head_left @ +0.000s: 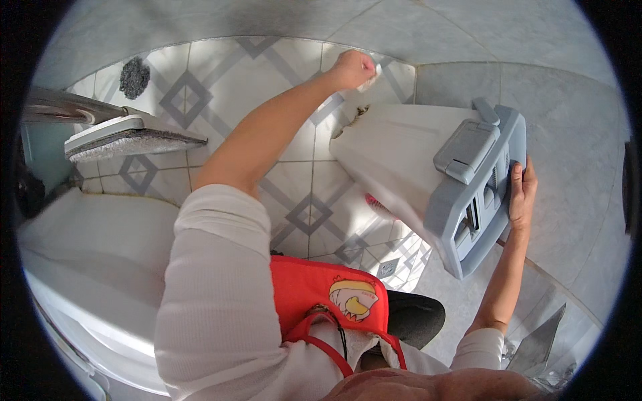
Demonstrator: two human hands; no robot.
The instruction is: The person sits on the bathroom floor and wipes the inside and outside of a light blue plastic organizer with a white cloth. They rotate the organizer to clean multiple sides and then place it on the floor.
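Note:
My left hand (353, 71) is closed around a small white wad (370, 82), perhaps tissue or cloth, low over the tiled floor near the wall corner. Most of the wad is hidden by my fingers. My right hand (523, 193) grips the grey slotted top of a white flat-mop bucket (391, 145). The bucket is tilted far over, its base towards my left hand. Dark dirt shows at the bucket's bottom edge. A hinged grey flap (466, 150) sits on the upper side of its top.
A flat mop (135, 140) with a metal pole is at the left. A dark grey fuzzy clump (134, 77) lies by the wall. A white ceramic fixture (100, 220) stands lower left. Grey tiled walls (556, 135) bound the corner. A red patterned thing (378, 204) is partly hidden beneath the bucket.

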